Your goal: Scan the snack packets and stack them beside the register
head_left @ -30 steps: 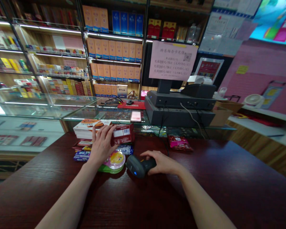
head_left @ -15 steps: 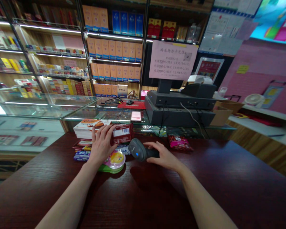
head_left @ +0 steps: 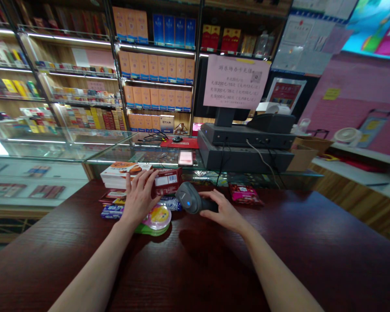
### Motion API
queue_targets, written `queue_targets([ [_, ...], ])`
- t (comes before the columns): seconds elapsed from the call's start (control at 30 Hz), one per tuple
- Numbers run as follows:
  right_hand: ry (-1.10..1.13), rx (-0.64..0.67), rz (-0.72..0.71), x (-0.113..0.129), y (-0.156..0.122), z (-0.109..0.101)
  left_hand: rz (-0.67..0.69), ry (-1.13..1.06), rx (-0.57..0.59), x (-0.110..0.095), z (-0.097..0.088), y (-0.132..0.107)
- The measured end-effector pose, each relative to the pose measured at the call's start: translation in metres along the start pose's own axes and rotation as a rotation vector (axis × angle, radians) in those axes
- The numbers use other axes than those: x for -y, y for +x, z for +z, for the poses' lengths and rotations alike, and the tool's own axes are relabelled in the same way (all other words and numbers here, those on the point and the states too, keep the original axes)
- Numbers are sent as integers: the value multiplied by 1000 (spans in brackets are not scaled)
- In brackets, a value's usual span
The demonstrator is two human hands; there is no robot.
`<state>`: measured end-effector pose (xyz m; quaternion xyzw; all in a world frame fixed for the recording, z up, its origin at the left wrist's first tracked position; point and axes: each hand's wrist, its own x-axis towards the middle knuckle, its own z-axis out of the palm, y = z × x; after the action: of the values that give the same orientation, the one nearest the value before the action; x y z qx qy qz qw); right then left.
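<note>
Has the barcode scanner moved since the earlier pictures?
Yes. The barcode scanner has moved forward, away from the person, and is now about level with the pink snack bag instead of nearer the person than it.

I am looking at a shop from far away. Tall shelves (head_left: 156,50) stand behind the counter, full of orange boxes (head_left: 152,73) and blue boxes (head_left: 171,29). A glass case (head_left: 61,145) and more shelves hold rows of small bright packs (head_left: 84,117). On the dark wood counter (head_left: 279,242) I see a barcode scanner (head_left: 188,199). Nearby are a black cash register (head_left: 247,147) and a paper sign (head_left: 236,80) with a square code.
</note>
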<state>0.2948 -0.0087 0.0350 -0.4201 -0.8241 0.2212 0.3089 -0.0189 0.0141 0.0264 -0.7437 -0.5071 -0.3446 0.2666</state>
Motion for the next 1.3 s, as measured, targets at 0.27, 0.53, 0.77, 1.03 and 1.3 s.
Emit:
queue_targets([
  [0.27, 1, 8, -15, -1, 0, 0, 1, -12, -16, 1, 2, 0],
  [0.53, 15, 17, -1, 1, 0, -1, -7, -11, 5, 0, 1, 0],
  [0.77, 27, 163, 29, 0, -1, 0, -8, -16, -3, 0, -1, 1],
  [1.03, -13, 316, 86, -8, -2, 7, -7, -27, -8, 0, 1, 0],
  [1.3, -69, 364, 94, -4, -3, 8, -2, -10, 3, 0, 1, -1],
])
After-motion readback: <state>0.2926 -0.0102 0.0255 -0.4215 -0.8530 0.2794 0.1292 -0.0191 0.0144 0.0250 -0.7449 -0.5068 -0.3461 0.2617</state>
